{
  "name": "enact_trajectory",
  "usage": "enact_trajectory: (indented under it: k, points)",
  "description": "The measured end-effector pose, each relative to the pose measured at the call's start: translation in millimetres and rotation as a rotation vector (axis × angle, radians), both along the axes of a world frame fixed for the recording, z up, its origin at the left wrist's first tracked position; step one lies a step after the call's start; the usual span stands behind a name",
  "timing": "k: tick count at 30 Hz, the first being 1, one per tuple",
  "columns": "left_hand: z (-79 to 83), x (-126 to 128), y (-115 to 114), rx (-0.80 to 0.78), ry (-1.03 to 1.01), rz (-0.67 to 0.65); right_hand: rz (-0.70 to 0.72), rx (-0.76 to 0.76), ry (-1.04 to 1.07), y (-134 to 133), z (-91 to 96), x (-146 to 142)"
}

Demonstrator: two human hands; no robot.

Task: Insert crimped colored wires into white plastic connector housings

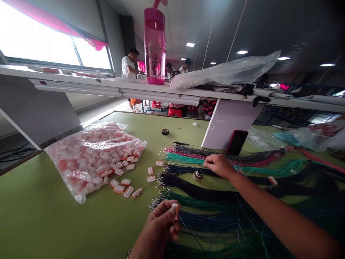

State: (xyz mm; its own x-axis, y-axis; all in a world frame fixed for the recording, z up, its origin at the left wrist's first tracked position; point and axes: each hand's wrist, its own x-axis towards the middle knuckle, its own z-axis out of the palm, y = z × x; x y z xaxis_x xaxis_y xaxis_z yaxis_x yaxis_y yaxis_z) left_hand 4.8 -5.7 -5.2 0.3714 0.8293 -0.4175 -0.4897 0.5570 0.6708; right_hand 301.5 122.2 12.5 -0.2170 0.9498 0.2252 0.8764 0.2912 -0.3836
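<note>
Between the thumb and fingers of my left hand (163, 223) is a small white-and-orange connector housing (176, 211), held upright near the front of the table. My right hand (219, 166) is farther forward, its fingertips pinched together above the dark blue wires (185, 169). Whatever is in that pinch is too small to make out. Below it lie black wires (188, 187), green wires (185, 198) and more blue wires (202, 219), their metal-tipped ends pointing left. Several loose connector housings (128, 191) are scattered left of the wire ends, beside a clear plastic bag (94, 154) full of them.
A round metal piece (197, 175) sits among the wires near my right hand. Behind are a roll of black tape (165, 132), a phone (237, 142) leaning on the shelf support (229, 122), and grey and teal wires (183, 157). A pink bottle (154, 46) stands on the shelf overhead.
</note>
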Motion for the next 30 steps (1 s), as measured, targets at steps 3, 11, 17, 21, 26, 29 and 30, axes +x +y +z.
enact_trajectory:
  k: [3, 11, 17, 21, 26, 29, 30]
  points:
    - [-0.5, -1, -1, 0.015, 0.0, -0.009, -0.035, -0.021, 0.079, 5, 6.4, 8]
    - [-2.8, -1, 0, 0.025, -0.006, -0.038, 0.07, -0.14, 0.328, 1, 54.4, 25]
    - [-1.5, -1, -1, 0.013, -0.002, -0.035, 0.221, -0.164, 0.45, -29, 79.5, -9]
    - [-0.7, -1, -2, 0.007, 0.003, -0.028, 0.334, -0.132, 0.405, -66, 73.7, -50]
    - [-2.3, 0, -1, 0.01, -0.006, -0.031, 0.547, -0.023, 0.3, -97, 50.8, -87]
    - [-1.8, 0, -1, 0.004, -0.025, -0.028, 0.572, -0.011, 0.326, -105, 38.9, -96]
    - [-1.2, 0, -1, 0.003, -0.031, -0.027, 0.557, -0.021, 0.352, -107, 36.1, -98]
